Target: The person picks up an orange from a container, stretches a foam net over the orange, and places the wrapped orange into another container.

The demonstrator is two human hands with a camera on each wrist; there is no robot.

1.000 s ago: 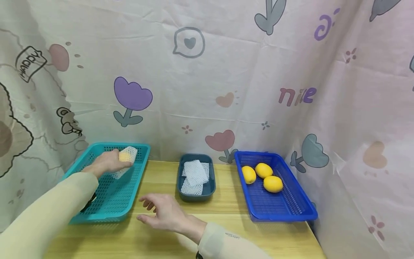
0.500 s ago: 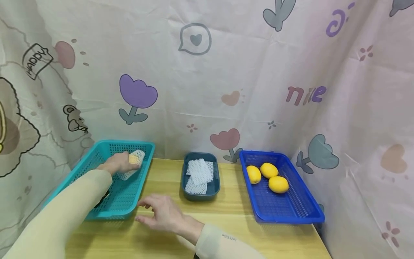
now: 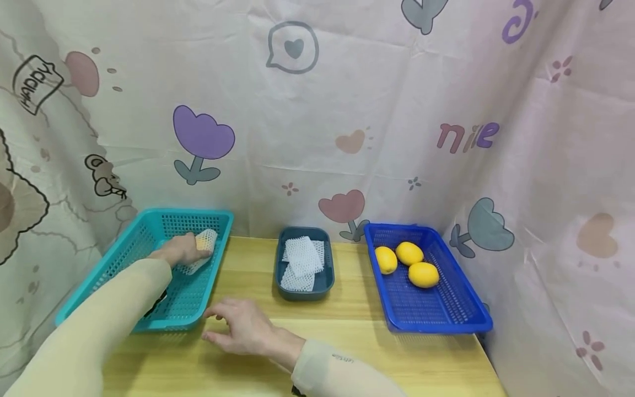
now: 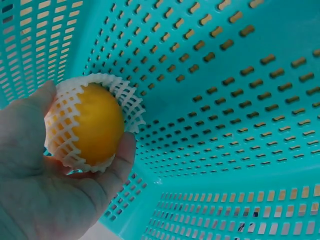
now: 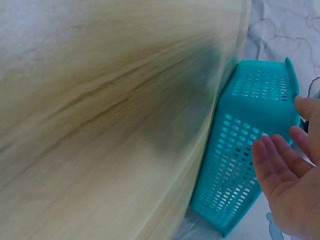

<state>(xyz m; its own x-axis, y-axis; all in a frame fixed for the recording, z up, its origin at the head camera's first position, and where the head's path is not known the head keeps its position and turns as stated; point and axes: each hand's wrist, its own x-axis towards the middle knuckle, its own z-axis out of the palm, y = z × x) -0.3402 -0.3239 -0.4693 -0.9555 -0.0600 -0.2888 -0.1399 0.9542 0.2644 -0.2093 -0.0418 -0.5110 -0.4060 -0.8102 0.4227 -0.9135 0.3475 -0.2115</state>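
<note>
My left hand (image 3: 184, 249) reaches down into the teal basket (image 3: 225, 231) and grips a yellow lemon (image 4: 100, 125) partly wrapped in a white foam net sleeve (image 4: 65, 120). In the left wrist view the thumb and fingers curve round the sleeve near the basket's perforated floor, and one side of the lemon shows bare. My right hand (image 3: 243, 328) holds nothing, its fingers loosely bent beside the basket's near right corner. In the right wrist view those fingers overlap the basket's outer wall.
A dark blue-grey tray (image 3: 305, 295) with several white net sleeves (image 3: 302, 256) stands mid-table. At the right, a blue basket (image 3: 436, 325) holds three bare lemons (image 3: 423, 274). A patterned curtain (image 3: 297, 110) backs the wooden table (image 3: 347, 314).
My left hand has gone a little lower and to the right within the teal basket, still gripping the netted lemon. The right hand stays near the basket's corner. The head view has shifted slightly.
</note>
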